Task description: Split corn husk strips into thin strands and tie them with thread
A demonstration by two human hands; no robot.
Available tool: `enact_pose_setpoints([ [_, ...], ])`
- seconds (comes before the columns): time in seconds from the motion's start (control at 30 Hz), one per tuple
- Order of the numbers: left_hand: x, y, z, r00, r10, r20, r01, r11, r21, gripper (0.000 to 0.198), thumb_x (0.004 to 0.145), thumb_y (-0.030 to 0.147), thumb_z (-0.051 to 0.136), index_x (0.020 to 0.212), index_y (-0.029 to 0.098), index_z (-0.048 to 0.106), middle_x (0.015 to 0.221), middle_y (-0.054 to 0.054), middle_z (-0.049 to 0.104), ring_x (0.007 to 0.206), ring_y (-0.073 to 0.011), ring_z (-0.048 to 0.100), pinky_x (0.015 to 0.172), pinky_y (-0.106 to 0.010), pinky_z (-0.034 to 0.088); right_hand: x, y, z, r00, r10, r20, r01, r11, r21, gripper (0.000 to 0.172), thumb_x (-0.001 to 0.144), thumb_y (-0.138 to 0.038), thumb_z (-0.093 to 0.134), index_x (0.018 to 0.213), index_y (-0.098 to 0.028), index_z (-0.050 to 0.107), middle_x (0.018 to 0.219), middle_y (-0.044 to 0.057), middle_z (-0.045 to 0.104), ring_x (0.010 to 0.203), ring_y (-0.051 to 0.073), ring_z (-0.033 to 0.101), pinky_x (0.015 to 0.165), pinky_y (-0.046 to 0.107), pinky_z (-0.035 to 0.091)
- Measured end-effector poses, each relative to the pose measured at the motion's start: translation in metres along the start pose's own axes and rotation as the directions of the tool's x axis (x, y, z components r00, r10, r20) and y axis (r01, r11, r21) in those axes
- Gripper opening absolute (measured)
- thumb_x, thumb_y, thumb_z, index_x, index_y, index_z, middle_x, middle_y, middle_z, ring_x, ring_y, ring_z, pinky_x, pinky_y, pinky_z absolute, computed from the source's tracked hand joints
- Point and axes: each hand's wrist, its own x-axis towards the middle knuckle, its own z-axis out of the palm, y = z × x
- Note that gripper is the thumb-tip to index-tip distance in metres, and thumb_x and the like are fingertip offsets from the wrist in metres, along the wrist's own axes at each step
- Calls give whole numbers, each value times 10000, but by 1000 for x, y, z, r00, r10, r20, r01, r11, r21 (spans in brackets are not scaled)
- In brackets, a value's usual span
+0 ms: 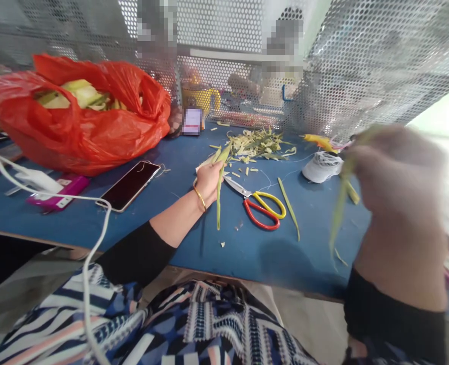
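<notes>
My left hand (208,183) is closed around folded green husk-like leaf strips (223,154), and one strip hangs below the fist. Raised at the right, my right hand (397,172) is smeared by motion; a long green leaf strip (338,215) hangs from its fingers. Scissors (263,209) with one red and one yellow handle lie just right of my left hand. Beside them is a loose narrow leaf strip (289,209). A pile of leaf scraps (257,143) sits beyond the scissors, with small cut bits around it.
A red plastic bag (95,137) of leafy pieces stands at the left. Before it are a dark phone (131,185), a purple power strip (63,195) and a white cable (105,228). A white thread spool (321,167) lies right. A perforated metal screen (220,30) closes off the back.
</notes>
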Motion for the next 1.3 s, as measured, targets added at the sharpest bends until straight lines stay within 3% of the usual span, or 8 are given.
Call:
enact_pose_setpoints([
  [0.2,-5,-9,2,992,-4,122,-7,996,86,238,913,252,677,684,188,673,472,41,420,409,-69,366,391,-231,238,13,51,43,796,496,346,-245,788,-565,262,699,-18,724,576,-203,583,479,-26,584,474,148,556,557,303,469],
  [0.3,-10,-10,6,985,-19,171,7,997,74,183,889,249,700,717,185,706,506,34,481,421,-64,382,393,-224,243,12,66,51,873,362,326,-76,762,-643,221,728,-114,753,568,-207,633,554,13,630,609,195,618,628,326,452],
  [0.4,-19,-9,10,970,1,242,-15,998,59,118,842,210,746,732,178,720,562,27,557,448,-58,427,393,-207,257,0,63,67,946,162,280,-27,902,-430,70,767,-265,755,715,-218,759,702,33,713,721,209,649,677,333,464],
  [0.47,-26,-7,12,959,38,281,-63,995,81,110,821,191,768,726,169,719,586,19,595,463,-59,462,399,-198,289,-12,56,83,918,166,359,-140,985,-97,164,766,-360,751,828,-213,792,731,26,739,712,192,655,673,323,498],
  [0.6,-35,-5,13,942,116,314,-178,968,177,95,783,125,800,769,161,713,616,24,628,473,-69,504,398,-191,333,-33,44,109,863,261,432,-388,891,237,340,608,-454,859,798,-194,754,704,23,732,695,167,661,598,273,502],
  [0.83,-40,-4,15,920,134,368,-244,932,270,247,735,38,811,696,173,608,614,35,605,492,-72,526,395,-170,356,-40,45,115,764,397,508,-599,728,334,394,469,-428,933,650,-184,682,595,-14,648,573,104,571,535,239,461],
  [1.07,-37,1,12,907,-33,419,-80,965,249,183,903,151,633,725,165,676,692,-44,721,550,-116,637,433,-197,429,-39,50,114,836,284,470,-463,826,323,329,547,-385,916,651,-194,669,595,-15,663,564,107,564,581,272,502],
  [1.3,-35,0,11,906,37,422,-140,966,217,222,890,134,638,674,173,675,635,-45,697,532,-120,627,426,-204,409,-38,50,111,825,250,507,-452,831,324,344,558,-384,922,708,-196,675,633,-18,678,600,117,604,628,286,536],
])
